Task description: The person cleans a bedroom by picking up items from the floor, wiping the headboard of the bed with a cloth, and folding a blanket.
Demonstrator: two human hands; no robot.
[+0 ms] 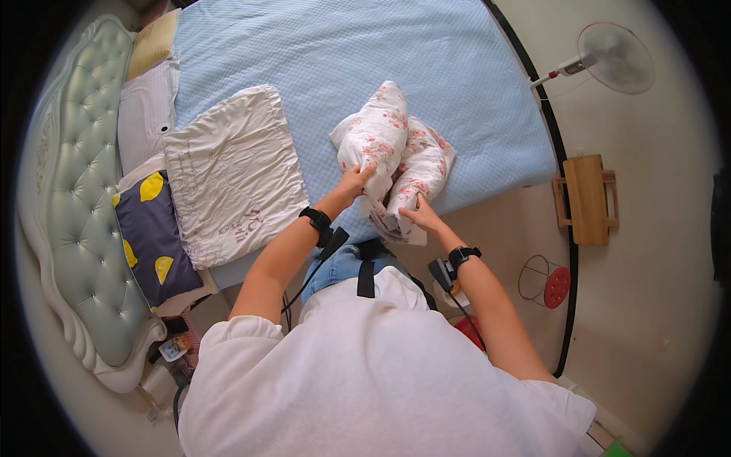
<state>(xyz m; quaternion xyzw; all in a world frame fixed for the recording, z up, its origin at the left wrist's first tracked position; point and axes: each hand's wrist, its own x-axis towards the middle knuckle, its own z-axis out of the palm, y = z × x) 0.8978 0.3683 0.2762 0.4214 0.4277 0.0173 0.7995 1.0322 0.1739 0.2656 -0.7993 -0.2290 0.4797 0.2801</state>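
A white pillow with a red floral print (377, 140) lies bunched and folded on the blue quilted bed cover (320, 51), near the bed's front edge. My left hand (355, 184) grips its left side near the gathered fabric. With my right hand (421, 215) I hold the right side, thumb on top. Between my hands the cloth opens into a dark fold, and its lower edge hangs past the bed's edge. To the left a white pillowcase (234, 177) bearing writing is spread out on the bed, wrinkled and apart from both hands.
A tufted headboard (91, 200) runs along the left. Against it lie a dark pillow with yellow lemons (157, 240), a pale pillow (147, 114) and a yellow pillow (153, 44). On the right are a fan (614, 57), a wooden stool (588, 200) and a red-topped stool (555, 287).
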